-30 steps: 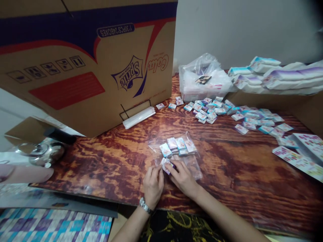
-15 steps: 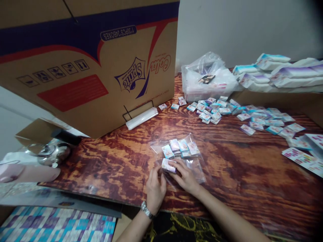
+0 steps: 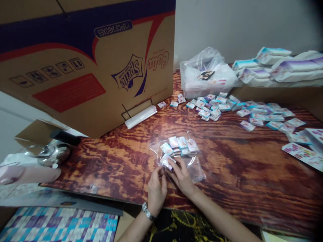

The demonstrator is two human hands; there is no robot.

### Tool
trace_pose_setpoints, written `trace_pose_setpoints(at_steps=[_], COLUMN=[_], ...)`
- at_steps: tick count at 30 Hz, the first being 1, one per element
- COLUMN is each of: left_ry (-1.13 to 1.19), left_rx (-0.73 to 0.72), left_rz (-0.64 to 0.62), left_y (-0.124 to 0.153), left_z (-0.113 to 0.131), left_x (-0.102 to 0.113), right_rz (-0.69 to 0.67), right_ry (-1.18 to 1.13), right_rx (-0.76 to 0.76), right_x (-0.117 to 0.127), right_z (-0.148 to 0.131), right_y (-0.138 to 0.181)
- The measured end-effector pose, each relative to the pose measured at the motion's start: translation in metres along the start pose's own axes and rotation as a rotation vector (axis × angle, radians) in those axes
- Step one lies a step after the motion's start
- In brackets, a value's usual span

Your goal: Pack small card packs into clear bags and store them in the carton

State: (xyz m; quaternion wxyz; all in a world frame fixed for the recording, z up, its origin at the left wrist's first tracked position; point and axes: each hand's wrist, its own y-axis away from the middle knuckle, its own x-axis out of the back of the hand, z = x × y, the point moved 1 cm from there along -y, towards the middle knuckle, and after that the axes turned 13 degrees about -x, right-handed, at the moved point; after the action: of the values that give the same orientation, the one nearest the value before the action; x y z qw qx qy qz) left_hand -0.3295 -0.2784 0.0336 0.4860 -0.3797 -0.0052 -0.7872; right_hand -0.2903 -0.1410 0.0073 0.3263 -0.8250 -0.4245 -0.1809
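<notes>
A clear plastic bag (image 3: 196,169) lies on the table in front of me, with several small white, purple and blue boxes (image 3: 182,143) in a row inside it. One more small purple-and-white box (image 3: 165,160) is at the bag's near left, tilted. My right hand (image 3: 183,178) has its fingers on this box, gripping its near right side. Close beside it, my left hand (image 3: 156,188), with a watch on the wrist, pinches the near edge of the bag between thumb and fingers. The fingertips partly hide the bag's opening.
A large cardboard carton (image 3: 101,77) stands at the back left, with a roll of clear plastic (image 3: 141,117) before it. Loose small boxes (image 3: 257,116) are scattered at the back right, near a plastic bag bundle (image 3: 207,75). A pink bottle (image 3: 30,174) lies at the left edge.
The small box under my right hand has moved slightly away from me and to the left, toward the others in the bag. My left hand has stayed at the bag's edge.
</notes>
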Motion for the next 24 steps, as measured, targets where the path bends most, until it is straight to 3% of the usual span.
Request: trace_pose_setpoints(at_steps=[7, 12, 17, 24], left_ry=[0.116, 0.164, 0.143, 0.066], left_rx=[0.083, 0.221, 0.329, 0.295], left_rz=[-0.019, 0.005, -0.119, -0.238], left_y=[0.003, 0.004, -0.004, -0.012], left_z=[-0.005, -0.011, -0.019, -0.015], left_x=[-0.001, -0.011, -0.014, -0.008], right_rz=[0.033, 0.027, 0.019, 0.005], right_ry=[-0.001, -0.061, -0.073, -0.077], right_rx=[-0.076, -0.163, -0.175, -0.256], right_x=[-0.007, -0.009, -0.011, -0.016], right_z=[-0.005, -0.007, -0.004, -0.001], right_y=[0.002, 0.000, 0.000, 0.002])
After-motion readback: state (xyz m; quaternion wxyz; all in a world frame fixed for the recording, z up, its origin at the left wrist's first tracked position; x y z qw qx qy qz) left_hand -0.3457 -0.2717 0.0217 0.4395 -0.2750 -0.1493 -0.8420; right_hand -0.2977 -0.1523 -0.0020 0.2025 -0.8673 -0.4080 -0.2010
